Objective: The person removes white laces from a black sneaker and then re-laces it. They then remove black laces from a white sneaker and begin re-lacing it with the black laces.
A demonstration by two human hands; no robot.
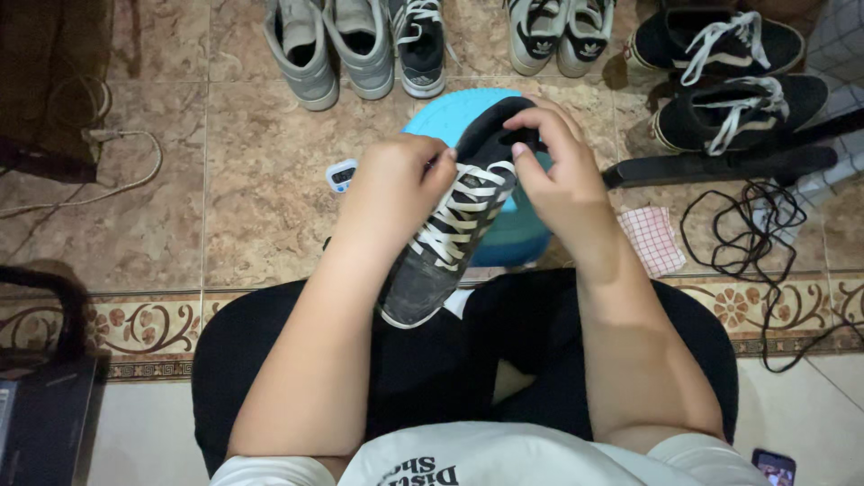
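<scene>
Tiled floor (252,180), shoes (360,45) lined along far edge, open room at left; both hands, L (396,184) & R (562,175), grip a laced sneaker (450,234) over blue stool (522,234).

I see open tile floor (261,180) left of my hands, broken only by a small timer (341,175) and a pale cable (135,171). To the right, a black bar (720,166), tangled black cord (747,225) and checked cloth (652,238) crowd the way; ahead, the blue stool (517,236) and a row of shoes (360,45) block it.

Both hands raised (fingers (531,121) curled)
</scene>
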